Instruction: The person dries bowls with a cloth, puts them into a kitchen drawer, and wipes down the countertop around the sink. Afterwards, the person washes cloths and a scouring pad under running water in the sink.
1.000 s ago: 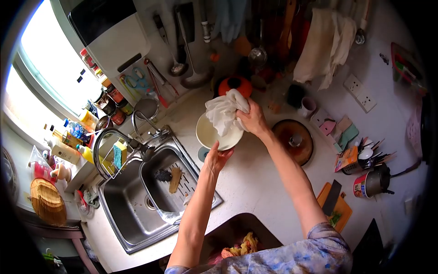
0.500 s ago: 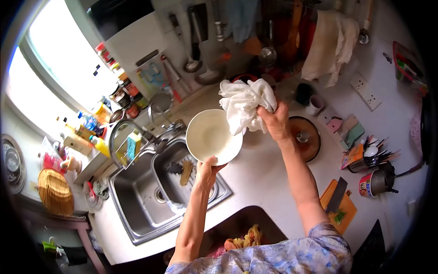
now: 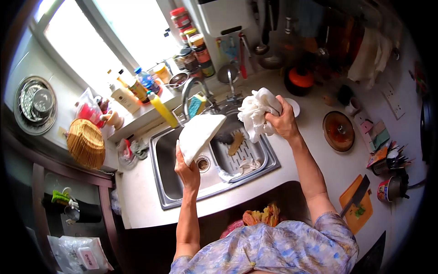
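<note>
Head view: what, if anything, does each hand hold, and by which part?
Left hand: white bowl, by its near edge. Right hand: bunched white cloth, by its right side.

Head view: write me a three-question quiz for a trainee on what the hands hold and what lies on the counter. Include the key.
1. Multiple choice: what does the left hand hold?
a) the sponge
b) the bowl
c) the yellow bottle

2. True or false: the knife lies on the orange cutting board.

3. Fill the gap: the right hand grips a crumpled white ____.

Key: 1. b; 2. true; 3. cloth.
</note>
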Demonstrator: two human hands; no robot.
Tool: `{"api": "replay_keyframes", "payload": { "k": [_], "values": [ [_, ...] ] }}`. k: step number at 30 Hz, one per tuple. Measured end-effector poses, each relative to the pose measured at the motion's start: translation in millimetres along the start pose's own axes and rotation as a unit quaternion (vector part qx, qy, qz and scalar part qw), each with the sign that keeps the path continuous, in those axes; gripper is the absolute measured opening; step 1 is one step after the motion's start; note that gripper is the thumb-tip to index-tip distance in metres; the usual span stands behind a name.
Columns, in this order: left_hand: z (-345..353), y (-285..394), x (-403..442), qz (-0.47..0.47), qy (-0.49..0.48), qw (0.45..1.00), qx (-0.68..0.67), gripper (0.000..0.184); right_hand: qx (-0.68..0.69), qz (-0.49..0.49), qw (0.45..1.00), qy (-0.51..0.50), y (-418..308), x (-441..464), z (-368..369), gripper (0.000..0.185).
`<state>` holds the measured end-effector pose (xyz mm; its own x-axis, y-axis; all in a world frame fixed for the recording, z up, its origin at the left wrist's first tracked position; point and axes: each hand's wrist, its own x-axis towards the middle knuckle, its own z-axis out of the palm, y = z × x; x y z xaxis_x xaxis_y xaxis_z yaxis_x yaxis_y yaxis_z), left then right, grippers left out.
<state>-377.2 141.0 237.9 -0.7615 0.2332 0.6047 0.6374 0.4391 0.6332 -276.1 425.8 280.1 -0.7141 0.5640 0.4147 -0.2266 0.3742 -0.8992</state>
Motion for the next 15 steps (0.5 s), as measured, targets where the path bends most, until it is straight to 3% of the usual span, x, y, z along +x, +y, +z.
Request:
{"api": "replay_keyframes", "payload": {
  "k": [4,6,10,12,14,15],
  "values": [
    [-33,-12,6,0.062,0.066,0.995,0.034,0.046,-0.016,-0.026,0.998,-0.057,-26,-5,33,0.025],
    [-46,-15,5,0.000,0.061,0.998,0.007,0.044,-0.003,-0.031,0.996,-0.077,-41,-8,46,0.029],
    [-58,-28,4,0.047,0.115,0.991,0.047,0.044,-0.003,-0.070,0.989,-0.130,-70,-11,68,0.033],
    [-63,-32,0,-0.080,0.065,0.994,-0.047,0.044,0.068,-0.064,0.979,-0.180,-80,-9,81,0.033],
    [-58,-45,-3,-0.068,0.076,0.992,-0.076,0.042,0.130,-0.066,0.966,-0.215,-90,-8,101,0.035],
    [-55,-49,-5,-0.056,0.082,0.990,-0.105,0.040,0.122,-0.116,0.963,-0.210,-90,-8,117,0.037]
  ]
}}
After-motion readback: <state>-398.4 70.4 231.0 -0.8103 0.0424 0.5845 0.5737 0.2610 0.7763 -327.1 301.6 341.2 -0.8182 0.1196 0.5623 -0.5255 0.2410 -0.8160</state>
